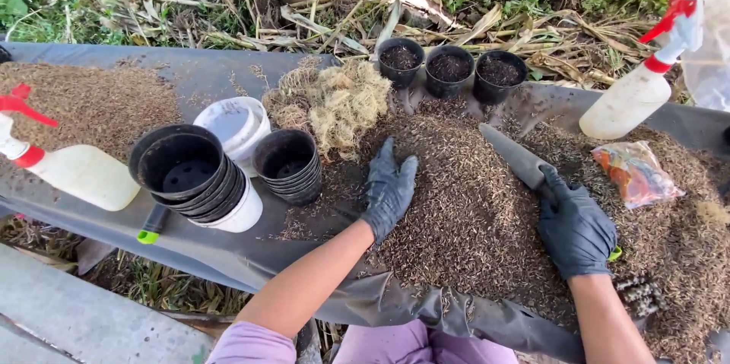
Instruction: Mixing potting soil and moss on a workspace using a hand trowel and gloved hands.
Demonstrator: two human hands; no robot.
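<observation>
My left hand [388,190], in a black glove, lies flat with fingers apart on a big heap of brown husk-like growing mix [471,212] spread over a dark plastic sheet [228,254]. My right hand [575,228], also gloved in black, grips the handle of a dark garden trowel [515,155] whose blade rests on the heap, pointing away to the upper left. Three small black pots [449,69] filled with mix stand in a row behind the heap.
A clump of dry coconut fibre [334,101] lies left of the heap. Stacks of empty black pots [290,166] [186,170], a white tub [234,122], two white spray bottles [76,174] [635,94], and a small plastic bag [637,174] surround it. Dry plant litter lies beyond.
</observation>
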